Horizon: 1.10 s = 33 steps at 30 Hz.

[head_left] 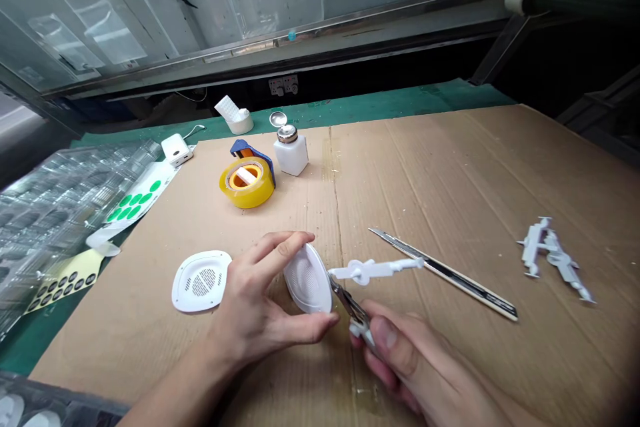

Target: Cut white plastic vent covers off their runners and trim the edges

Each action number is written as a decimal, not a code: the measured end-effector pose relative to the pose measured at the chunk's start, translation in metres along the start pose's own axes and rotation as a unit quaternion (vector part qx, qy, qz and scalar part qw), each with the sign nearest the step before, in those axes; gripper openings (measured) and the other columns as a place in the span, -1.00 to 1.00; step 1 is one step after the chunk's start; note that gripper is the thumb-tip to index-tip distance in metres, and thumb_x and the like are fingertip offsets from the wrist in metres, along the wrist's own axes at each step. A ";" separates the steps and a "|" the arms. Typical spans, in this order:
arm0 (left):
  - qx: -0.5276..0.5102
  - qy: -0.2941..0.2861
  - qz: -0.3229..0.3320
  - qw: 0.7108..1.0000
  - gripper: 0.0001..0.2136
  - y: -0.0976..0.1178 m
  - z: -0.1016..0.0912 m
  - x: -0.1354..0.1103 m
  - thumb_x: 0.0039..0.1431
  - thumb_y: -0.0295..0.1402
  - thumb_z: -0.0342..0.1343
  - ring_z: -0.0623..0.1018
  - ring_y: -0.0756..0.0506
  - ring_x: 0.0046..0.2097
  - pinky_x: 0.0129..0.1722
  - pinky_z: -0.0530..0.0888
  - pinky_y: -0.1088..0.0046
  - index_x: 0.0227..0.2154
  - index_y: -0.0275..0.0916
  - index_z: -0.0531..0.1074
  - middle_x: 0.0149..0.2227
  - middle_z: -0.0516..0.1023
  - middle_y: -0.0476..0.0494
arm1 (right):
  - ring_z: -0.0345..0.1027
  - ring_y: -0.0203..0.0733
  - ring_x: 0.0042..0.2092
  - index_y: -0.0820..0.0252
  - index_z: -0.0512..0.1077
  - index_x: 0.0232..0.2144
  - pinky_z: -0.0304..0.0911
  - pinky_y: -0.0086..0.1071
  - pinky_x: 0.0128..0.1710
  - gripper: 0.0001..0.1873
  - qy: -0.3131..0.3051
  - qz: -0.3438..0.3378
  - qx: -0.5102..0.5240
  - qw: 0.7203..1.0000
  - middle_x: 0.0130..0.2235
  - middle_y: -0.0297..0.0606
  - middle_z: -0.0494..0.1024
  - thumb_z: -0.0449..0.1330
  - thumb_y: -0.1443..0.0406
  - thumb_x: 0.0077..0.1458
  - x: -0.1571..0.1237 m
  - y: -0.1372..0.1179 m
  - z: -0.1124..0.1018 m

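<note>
Two white vented covers are in front of you. Your left hand (253, 310) pinches the raised cover (306, 279) on edge, with the fingers curled over its upper rim and the thumb pressed against its lower rim, just above the cardboard sheet (440, 160). The flat cover (201, 281) lies face up just left of that hand. Your right hand (420, 367) is closed around the handles of the flush cutters (353, 310), and their metal tips reach the edge of the raised cover. You can't tell from this view whether the jaws are fully pressed together. A white plastic runner (375, 271) extends right from those tips, close above a long pointed steel blade (443, 273) with a black strip. More runner pieces (553, 257) lie farther right. Beyond your hands are a yellow tape roll (247, 182), a blue holder (253, 152), and a white dispensing bottle (290, 153) with its metal lid (278, 119) beside it. To the left are a sheet of green dot stickers (135, 200), a sheet of black dots (65, 283), and stacked clear plastic trays (60, 213).
</note>
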State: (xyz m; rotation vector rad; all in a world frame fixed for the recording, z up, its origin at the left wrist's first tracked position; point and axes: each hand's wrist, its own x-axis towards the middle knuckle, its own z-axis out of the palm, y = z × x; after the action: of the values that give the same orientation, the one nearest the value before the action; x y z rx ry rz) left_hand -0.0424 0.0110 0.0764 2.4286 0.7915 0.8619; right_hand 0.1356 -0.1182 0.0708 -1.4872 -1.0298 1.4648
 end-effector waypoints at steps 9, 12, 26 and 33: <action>0.018 -0.035 -0.029 0.999 -0.33 0.002 -0.003 0.000 -0.18 -0.22 0.42 0.58 -0.15 -0.06 -0.17 0.65 0.36 0.07 -0.19 0.39 0.00 0.57 -0.16 | 0.00 -0.33 -0.52 0.16 0.28 -0.42 -0.04 -0.41 -0.51 -0.30 -0.026 0.017 0.021 0.999 -0.58 -0.44 0.15 -0.17 -0.31 0.19 0.002 0.001 0.005; 0.011 -0.036 -0.034 0.999 -0.35 0.003 -0.003 0.001 -0.17 -0.23 0.41 0.59 -0.16 -0.09 -0.20 0.65 0.35 0.05 -0.20 0.41 -0.02 0.58 -0.18 | 0.02 -0.33 -0.51 0.17 0.29 -0.41 -0.01 -0.41 -0.48 -0.28 -0.039 0.026 0.012 0.999 -0.56 -0.43 0.18 -0.16 -0.34 0.17 0.003 -0.004 0.004; -0.297 0.017 -0.153 0.942 -0.31 -0.006 0.000 -0.003 -0.13 -0.15 0.43 0.48 -0.24 0.14 0.01 0.57 0.28 0.13 0.00 0.38 0.10 0.50 -0.12 | 0.29 -0.18 -0.33 0.13 0.35 -0.28 0.18 -0.28 -0.33 -0.57 0.080 -0.180 -0.262 0.945 -0.35 -0.30 0.40 -0.08 -0.05 0.35 0.021 0.008 -0.035; -0.617 0.205 -0.230 0.724 -0.43 -0.014 -0.019 0.016 0.02 0.11 0.18 0.61 -0.32 -0.03 -0.02 0.58 0.12 -0.07 -0.26 0.52 -0.06 0.61 -0.31 | 0.27 0.18 -0.06 0.22 0.41 -0.08 0.17 0.03 -0.14 -0.68 0.200 -0.342 -0.586 0.707 -0.13 -0.08 0.48 0.05 0.12 0.32 0.030 0.022 -0.031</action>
State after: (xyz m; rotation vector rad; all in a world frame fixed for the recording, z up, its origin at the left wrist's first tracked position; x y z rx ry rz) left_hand -0.0497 0.0356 0.0890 0.8186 0.5814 1.1777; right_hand 0.1669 -0.0981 0.0406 -1.7292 -2.0717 -0.2275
